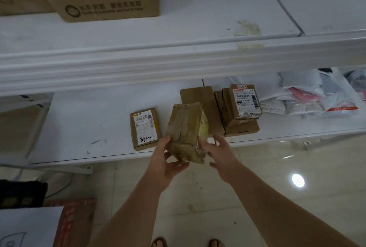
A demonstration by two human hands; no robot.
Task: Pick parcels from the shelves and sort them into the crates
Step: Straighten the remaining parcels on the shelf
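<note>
You stand at a white shelf unit (99, 124) on a glossy tiled floor (277, 167), with several boxes and plastic mailers (309, 92) yet to sort (no crate is clearly visible). One taped brown parcel (186, 129) is lifted just off the lower shelf's front edge: your left hand (164, 159) cups it from below, while your right hand (221, 153) touches its side, fingers loose.

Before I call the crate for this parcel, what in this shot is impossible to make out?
Head view only:
- Held parcel: its label faces sideways, unreadable.
- Crates: none clearly in frame.
- Right hand: fingertips hidden behind the parcel, grip uncertain.
- Plastic mailers: partly hidden by the upper shelf.
</note>
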